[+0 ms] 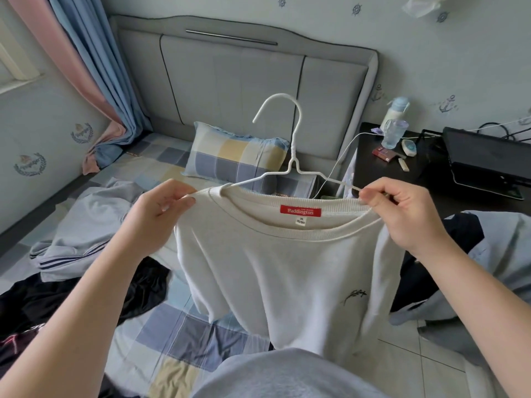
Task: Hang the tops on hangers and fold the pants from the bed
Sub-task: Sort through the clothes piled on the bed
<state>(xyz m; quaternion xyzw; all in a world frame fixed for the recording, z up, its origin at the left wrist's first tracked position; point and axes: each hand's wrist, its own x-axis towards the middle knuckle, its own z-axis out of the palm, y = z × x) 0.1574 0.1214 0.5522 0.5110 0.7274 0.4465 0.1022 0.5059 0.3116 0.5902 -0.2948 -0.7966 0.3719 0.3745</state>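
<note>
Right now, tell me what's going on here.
A person is putting a white top on a white wire hanger above the bed. The left hand pinches one shoulder; the right hand pinches the collar and the hanger's exposed arm. Grey clothes and black clothes lie on the bed.

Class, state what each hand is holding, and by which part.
The left hand pinches the white top at one shoulder; the right hand pinches the other shoulder together with an arm of the hanger.
</note>
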